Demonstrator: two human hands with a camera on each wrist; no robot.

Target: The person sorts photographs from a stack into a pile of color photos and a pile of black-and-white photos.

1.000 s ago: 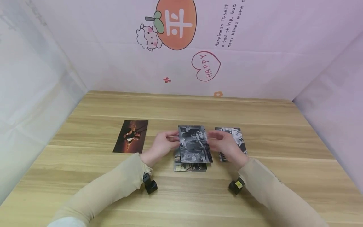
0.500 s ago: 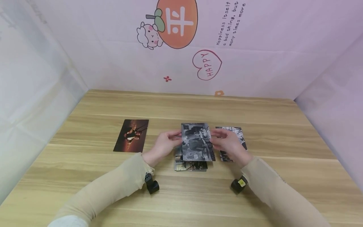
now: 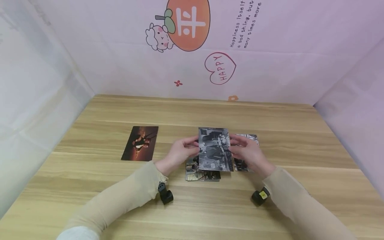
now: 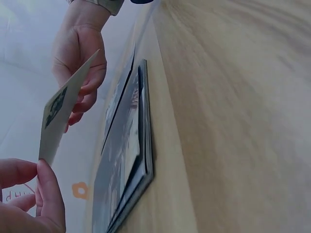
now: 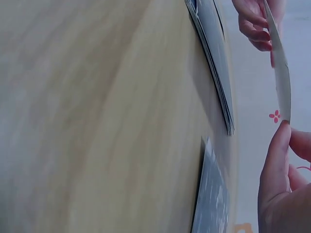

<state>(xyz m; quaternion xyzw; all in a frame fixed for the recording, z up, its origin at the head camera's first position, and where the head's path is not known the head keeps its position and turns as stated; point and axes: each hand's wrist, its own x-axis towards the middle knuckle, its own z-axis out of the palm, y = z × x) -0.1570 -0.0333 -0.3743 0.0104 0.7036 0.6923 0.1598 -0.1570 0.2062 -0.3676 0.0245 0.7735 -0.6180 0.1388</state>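
Note:
A black-and-white photo card is held up over the middle of the table. My left hand pinches its left edge between thumb and fingers, while my right hand pinches the right edge. In the left wrist view the card is tilted, its pale back with a small dark picture showing, clear of the surface. Below it lies a stack of photo cards, partly covered by the raised card. Another black-and-white photo lies to the right, partly hidden by my right hand.
A dark reddish photo card lies alone on the left of the wooden table. Printed white cloth encloses the back and both sides. Each wrist wears a small black camera, such as the left one.
Both hands have carried the black-and-white card slightly to the right and away from me, uncovering more of the stack's left part. The photos on the table stay put.

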